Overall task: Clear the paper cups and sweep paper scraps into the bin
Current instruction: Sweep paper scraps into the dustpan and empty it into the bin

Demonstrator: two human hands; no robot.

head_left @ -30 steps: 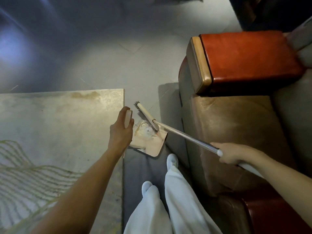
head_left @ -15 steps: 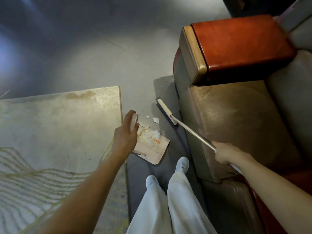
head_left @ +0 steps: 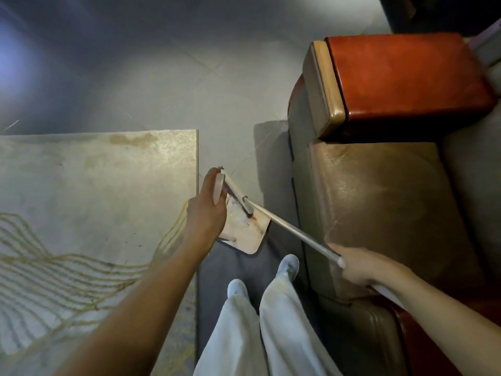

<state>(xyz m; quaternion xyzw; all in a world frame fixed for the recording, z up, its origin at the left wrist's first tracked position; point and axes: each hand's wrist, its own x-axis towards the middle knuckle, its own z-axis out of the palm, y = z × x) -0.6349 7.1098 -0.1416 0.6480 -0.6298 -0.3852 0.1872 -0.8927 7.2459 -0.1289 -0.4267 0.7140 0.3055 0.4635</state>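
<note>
Stood on the grey floor (head_left: 162,90) in pale trousers (head_left: 244,337) and light shoes (head_left: 288,265), with a patterned rug (head_left: 95,185) on the left and a brown leather sofa (head_left: 379,199) with a red armrest (head_left: 406,77) on the right. Gripped the upright handle (head_left: 218,189) of the dustpan (head_left: 245,237) with the left hand (head_left: 206,213), fingers curled round it and thumb up along its side. Held the pan low at the floor, just beside the rug's edge and just ahead of the shoes, mouth turned away from the feet. Clasped the metal pole (head_left: 292,232) of the broom (head_left: 235,192) in the right hand (head_left: 360,267), fist closed round it near a white collar, in front of the sofa's seat. Had the broom head slanting across the far end of the pan, one end close by the left hand's fingertips, bristles down on the white paper scraps (head_left: 235,217) heaped inside the pan. Saw a small orange bit (head_left: 254,219) among those scraps, beside the near end of the brush. Could not tell whether more scraps lay on the floor beyond the brush, that patch being hidden behind the hand and the broom head
</note>
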